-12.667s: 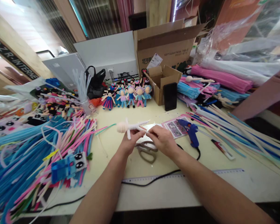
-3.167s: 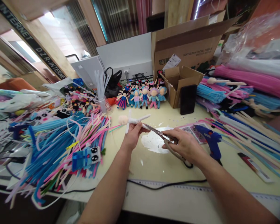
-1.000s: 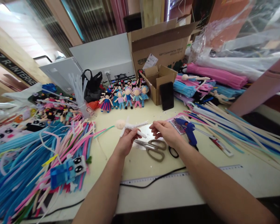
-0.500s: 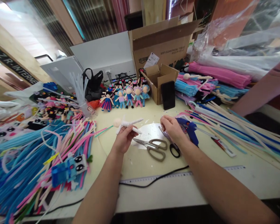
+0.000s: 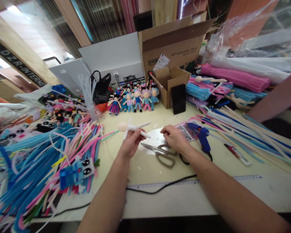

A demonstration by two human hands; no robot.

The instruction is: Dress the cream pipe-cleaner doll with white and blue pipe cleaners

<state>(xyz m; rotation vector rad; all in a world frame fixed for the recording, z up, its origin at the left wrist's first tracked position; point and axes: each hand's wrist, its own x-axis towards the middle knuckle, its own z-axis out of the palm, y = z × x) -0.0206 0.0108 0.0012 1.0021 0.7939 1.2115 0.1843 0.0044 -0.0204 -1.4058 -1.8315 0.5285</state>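
Observation:
My left hand [image 5: 131, 142] is closed on the legs of a small doll figure [image 5: 133, 127], with a round beige head and a white wrapped body, above the table. My right hand [image 5: 176, 139] hovers to the right, its fingers bent and apart, with nothing visible in them. Grey-handled scissors [image 5: 165, 159] lie just below and left of it, blades pointing left. Beneath my right wrist shows part of a black scissor handle [image 5: 183, 160]; the rest of that pair is hidden. A blue glue gun [image 5: 201, 136] lies right of my right hand.
Pipe cleaners spread across the left [image 5: 36, 161] and right [image 5: 235, 129]. Finished dolls [image 5: 137, 101] stand at the back beside a small carton [image 5: 168, 94] and a phone [image 5: 178, 99]. A ruler [image 5: 165, 185] and black cable [image 5: 157, 192] run along the front.
My right hand has moved slightly left and down, and its fingers have loosened from their pinch. My left hand keeps hold of the doll figure. The whole view has shifted a little.

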